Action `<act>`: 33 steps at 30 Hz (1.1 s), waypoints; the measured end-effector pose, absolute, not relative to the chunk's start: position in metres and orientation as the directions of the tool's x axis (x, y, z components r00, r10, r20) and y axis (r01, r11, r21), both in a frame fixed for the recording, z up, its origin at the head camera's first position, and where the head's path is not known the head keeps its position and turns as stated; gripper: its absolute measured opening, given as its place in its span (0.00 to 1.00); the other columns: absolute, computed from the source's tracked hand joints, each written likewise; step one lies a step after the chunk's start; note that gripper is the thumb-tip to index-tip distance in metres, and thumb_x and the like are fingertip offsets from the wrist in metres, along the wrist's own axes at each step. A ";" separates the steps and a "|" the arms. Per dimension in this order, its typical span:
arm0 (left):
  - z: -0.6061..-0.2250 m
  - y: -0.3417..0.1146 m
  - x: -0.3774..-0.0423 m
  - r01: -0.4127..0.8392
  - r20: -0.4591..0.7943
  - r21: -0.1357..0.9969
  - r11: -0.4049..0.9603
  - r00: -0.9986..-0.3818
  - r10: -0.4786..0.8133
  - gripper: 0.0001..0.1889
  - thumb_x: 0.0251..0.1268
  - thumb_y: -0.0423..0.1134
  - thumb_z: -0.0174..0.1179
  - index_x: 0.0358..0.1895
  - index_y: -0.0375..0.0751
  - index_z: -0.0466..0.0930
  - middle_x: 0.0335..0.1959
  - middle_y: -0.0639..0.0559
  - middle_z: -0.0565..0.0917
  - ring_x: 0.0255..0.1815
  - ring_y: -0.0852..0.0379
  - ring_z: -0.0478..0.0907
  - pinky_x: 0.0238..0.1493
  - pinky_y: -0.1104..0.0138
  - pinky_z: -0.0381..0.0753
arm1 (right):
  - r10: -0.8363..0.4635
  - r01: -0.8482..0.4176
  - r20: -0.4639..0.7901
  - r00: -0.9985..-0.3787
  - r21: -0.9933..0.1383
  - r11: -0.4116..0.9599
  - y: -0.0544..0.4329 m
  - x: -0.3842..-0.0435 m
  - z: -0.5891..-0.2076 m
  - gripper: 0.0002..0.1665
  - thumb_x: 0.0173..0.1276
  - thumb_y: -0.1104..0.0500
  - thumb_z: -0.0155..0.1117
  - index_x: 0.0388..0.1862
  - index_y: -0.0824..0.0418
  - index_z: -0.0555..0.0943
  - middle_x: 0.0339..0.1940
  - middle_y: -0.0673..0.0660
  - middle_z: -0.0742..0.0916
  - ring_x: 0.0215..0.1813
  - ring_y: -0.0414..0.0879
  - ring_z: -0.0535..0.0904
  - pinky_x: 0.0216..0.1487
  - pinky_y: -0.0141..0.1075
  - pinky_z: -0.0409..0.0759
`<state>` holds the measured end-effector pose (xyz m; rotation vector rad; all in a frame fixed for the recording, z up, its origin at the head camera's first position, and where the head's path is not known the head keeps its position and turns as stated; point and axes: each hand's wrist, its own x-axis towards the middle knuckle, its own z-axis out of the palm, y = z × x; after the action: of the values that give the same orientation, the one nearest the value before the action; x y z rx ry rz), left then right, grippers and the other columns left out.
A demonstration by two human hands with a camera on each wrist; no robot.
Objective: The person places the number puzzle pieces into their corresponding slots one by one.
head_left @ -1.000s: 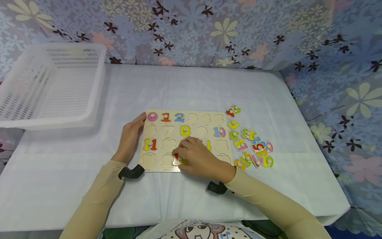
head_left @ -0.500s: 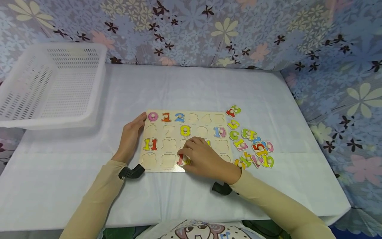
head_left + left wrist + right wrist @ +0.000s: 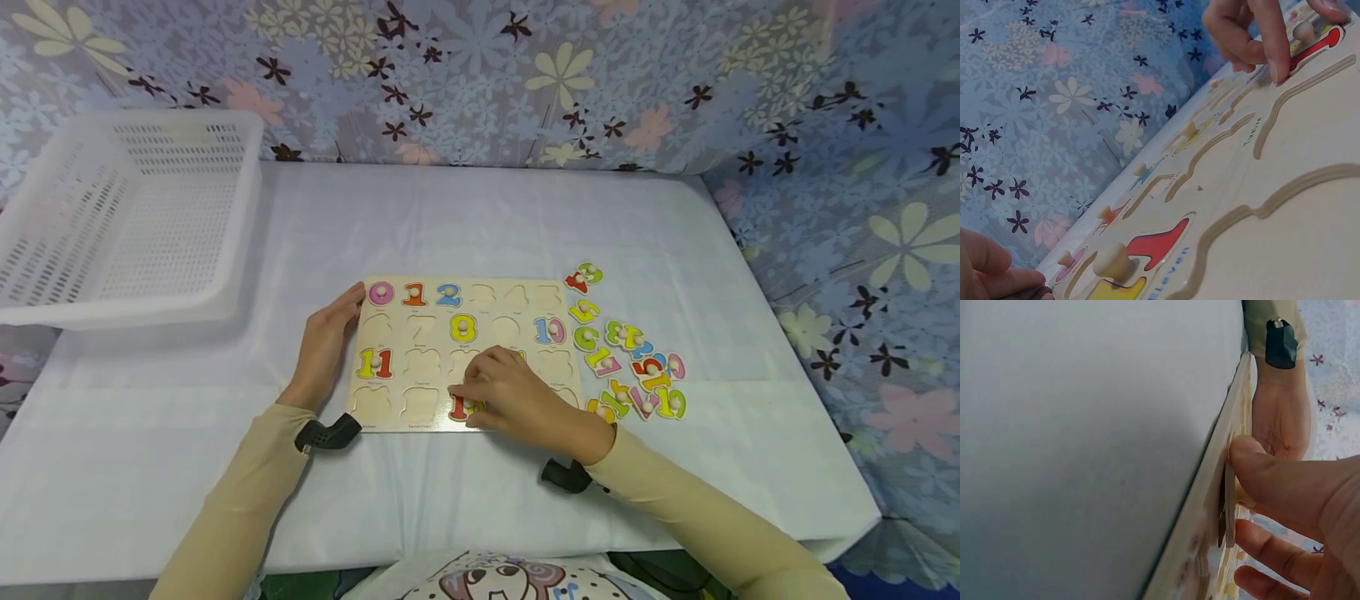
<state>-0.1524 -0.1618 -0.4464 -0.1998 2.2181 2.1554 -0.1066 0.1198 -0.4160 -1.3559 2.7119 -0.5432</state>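
A wooden number-puzzle board (image 3: 394,422) lies on the table before me. My left hand (image 3: 322,346) rests along its left edge, fingers at the far corner; in the left wrist view those fingers (image 3: 997,275) touch the rim. Over the bottom row, my right hand (image 3: 510,400) holds a number puzzle piece (image 3: 458,408) between thumb and fingers. Its first digit is a red 1; the fingers partly cover the yellow second one. In the right wrist view, the piece (image 3: 1230,506) sits slightly above the board. Pieces including 0, 1, 2, 8, 10 and 11 fill recesses.
Several loose number pieces (image 3: 648,367) lie right of the board, some overlapping. A white plastic basket (image 3: 242,208) stands at the table's far left. Flowered cloth (image 3: 480,83) hangs behind the white tablecloth (image 3: 450,217).
My right hand has slid a short way to the right along the bottom row, carrying the number piece. The left hand stays at the board's edge.
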 end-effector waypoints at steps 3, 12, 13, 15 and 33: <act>-0.446 -0.161 -0.152 -0.119 -0.117 0.993 0.018 -0.991 -0.062 0.23 0.77 0.39 0.40 0.71 0.36 0.63 0.73 0.53 0.63 0.74 0.62 0.55 0.68 0.75 0.61 | -0.771 -0.750 0.110 -0.628 -0.350 0.561 0.120 -0.105 -0.418 0.24 0.56 0.54 0.76 0.53 0.55 0.85 0.44 0.49 0.82 0.50 0.46 0.69 0.55 0.42 0.69; -0.447 -0.161 -0.152 -0.113 -0.112 0.993 0.017 -0.992 -0.062 0.23 0.78 0.39 0.40 0.71 0.36 0.64 0.73 0.53 0.63 0.74 0.61 0.54 0.68 0.74 0.61 | -0.723 -0.711 0.141 -0.676 -0.383 0.590 0.122 -0.103 -0.419 0.22 0.53 0.52 0.78 0.48 0.54 0.87 0.44 0.47 0.83 0.49 0.44 0.69 0.52 0.39 0.71; -0.447 -0.162 -0.152 -0.113 -0.111 0.993 0.022 -0.992 -0.060 0.23 0.78 0.39 0.40 0.71 0.36 0.64 0.73 0.53 0.63 0.74 0.61 0.54 0.68 0.74 0.61 | -0.725 -0.713 0.147 -0.673 -0.386 0.585 0.122 -0.102 -0.419 0.22 0.53 0.53 0.78 0.48 0.54 0.87 0.44 0.47 0.83 0.50 0.44 0.69 0.53 0.39 0.70; -0.447 -0.162 -0.151 -0.114 -0.112 0.993 0.033 -0.992 -0.056 0.23 0.78 0.40 0.40 0.71 0.37 0.63 0.74 0.54 0.62 0.74 0.61 0.54 0.68 0.74 0.60 | -0.723 -0.717 0.162 -0.671 -0.388 0.579 0.123 -0.102 -0.419 0.20 0.53 0.54 0.78 0.46 0.55 0.88 0.43 0.48 0.84 0.50 0.44 0.70 0.54 0.40 0.70; -0.448 -0.160 -0.148 -0.095 -0.092 0.994 0.058 -0.994 -0.052 0.24 0.78 0.42 0.41 0.71 0.38 0.64 0.73 0.54 0.62 0.74 0.61 0.54 0.68 0.75 0.60 | -0.574 -0.593 0.187 -0.797 -0.420 0.687 0.216 -0.126 -0.393 0.20 0.54 0.65 0.75 0.47 0.60 0.86 0.47 0.56 0.85 0.56 0.54 0.70 0.57 0.55 0.67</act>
<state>-0.1476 -0.1602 -0.4482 -0.1567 2.2613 2.1291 -0.1265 0.2158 -0.3932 -1.0108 2.9225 -0.7505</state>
